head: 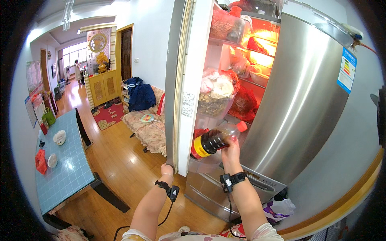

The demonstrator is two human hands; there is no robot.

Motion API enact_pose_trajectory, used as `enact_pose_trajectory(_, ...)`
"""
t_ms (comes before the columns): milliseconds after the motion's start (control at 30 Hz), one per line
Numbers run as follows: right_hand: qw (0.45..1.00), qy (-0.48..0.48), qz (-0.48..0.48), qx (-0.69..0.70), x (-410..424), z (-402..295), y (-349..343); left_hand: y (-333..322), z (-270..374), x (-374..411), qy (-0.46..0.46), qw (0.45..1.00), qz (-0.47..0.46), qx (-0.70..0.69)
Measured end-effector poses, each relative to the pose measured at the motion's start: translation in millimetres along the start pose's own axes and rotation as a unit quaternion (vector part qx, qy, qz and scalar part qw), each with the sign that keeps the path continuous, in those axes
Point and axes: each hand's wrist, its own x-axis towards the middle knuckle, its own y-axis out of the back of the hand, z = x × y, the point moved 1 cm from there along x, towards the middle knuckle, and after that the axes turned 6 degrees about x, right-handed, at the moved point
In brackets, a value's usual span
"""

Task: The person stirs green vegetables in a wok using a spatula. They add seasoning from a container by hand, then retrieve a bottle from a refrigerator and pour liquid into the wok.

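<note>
My right hand point(231, 152) grips a clear plastic bottle point(212, 141) of dark liquid, with a red cap and a yellow label. The bottle lies tilted, cap up to the right, in front of the lower door shelf. My left hand point(166, 170) is closed on the lower edge of the refrigerator door point(177, 126), which stands ajar on the left. Inside the door, a shelf bin point(214, 105) holds brown dried food and pale bags. Red bags point(245, 104) fill the lit compartment behind. A second steel door point(295, 90) on the right is closed.
A dining table point(68, 177) with a blue tiled top stands at the left, bearing a white bowl point(59, 137) and a red bag point(41, 162). Beyond the door is a floral sofa point(144, 129) with a blue jacket point(140, 95). A plastic bag point(279, 209) lies at lower right. Far back stands a person point(77, 70).
</note>
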Motion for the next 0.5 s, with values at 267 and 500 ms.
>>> enact_pose_trajectory(267,0.995,0.062,0.033,-0.071,-64,-87,6,-17,11,-107,-0.039,0.997,0.015,0.059)
enact_pose_trajectory(500,0.966,0.066,0.163,-0.189,-132,-141,58,-86,-16,-183,-0.084,0.989,-0.043,0.111)
